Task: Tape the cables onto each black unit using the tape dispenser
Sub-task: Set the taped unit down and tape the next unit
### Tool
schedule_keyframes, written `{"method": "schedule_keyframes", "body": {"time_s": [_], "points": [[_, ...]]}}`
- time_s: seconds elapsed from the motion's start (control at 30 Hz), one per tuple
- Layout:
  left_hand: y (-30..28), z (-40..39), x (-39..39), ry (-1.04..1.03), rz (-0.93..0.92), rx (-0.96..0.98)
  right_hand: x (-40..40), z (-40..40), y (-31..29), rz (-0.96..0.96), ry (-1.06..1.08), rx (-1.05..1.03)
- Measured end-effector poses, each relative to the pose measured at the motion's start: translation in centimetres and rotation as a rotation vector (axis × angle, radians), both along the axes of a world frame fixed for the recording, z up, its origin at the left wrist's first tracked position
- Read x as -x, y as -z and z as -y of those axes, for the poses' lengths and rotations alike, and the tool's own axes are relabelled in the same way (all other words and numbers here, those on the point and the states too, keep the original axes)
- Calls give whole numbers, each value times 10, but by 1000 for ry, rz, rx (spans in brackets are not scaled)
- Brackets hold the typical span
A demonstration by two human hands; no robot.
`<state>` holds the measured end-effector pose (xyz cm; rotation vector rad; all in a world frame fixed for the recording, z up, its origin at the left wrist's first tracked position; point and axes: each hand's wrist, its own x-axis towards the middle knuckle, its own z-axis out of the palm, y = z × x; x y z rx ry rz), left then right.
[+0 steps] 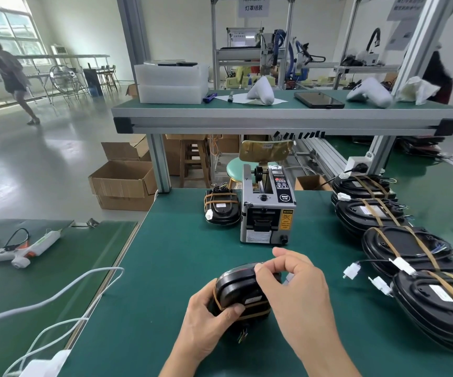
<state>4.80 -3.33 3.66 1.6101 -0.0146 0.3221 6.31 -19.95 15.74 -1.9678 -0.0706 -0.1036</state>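
A black oval unit (pixel 237 288) stands tilted on its edge on the green mat near me, with brown tape strips across it. My left hand (pixel 206 319) grips its left side, thumb pressed on a tape strip. My right hand (pixel 293 281) pinches at the unit's top right edge, next to a white connector (pixel 287 277). The grey tape dispenser (pixel 267 208) stands behind, in the middle of the mat. A taped black unit (pixel 221 208) lies to its left. Several taped units (pixel 410 248) with white connectors lie in a row on the right.
A white glue gun (pixel 26 248) and cables lie on the left table. A white cable (pixel 56 297) runs to an adapter at the lower left. An upper shelf (pixel 274 115) carries foam boxes, a phone and white parts. A person walks at the far left.
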Motion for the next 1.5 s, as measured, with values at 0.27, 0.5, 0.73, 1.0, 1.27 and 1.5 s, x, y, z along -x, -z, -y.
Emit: {"method": "schedule_keyframes", "body": {"time_s": [0.27,0.5,0.73,1.0,1.27,1.5], "points": [[7,-3,-1,-7,2,-25,0,1,-4,44,-30,174],[4,-3,0,-2,10,-54,-1,3,-5,44,-44,213],[3,-3,0,-9,25,-83,0,3,1,16,-26,144],[6,-3,-1,-9,20,-101,0,-2,9,39,10,96],[7,-4,-2,-1,18,-93,0,1,14,33,24,30],[9,-5,-3,0,1,-90,1,-3,27,49,13,-119]]}}
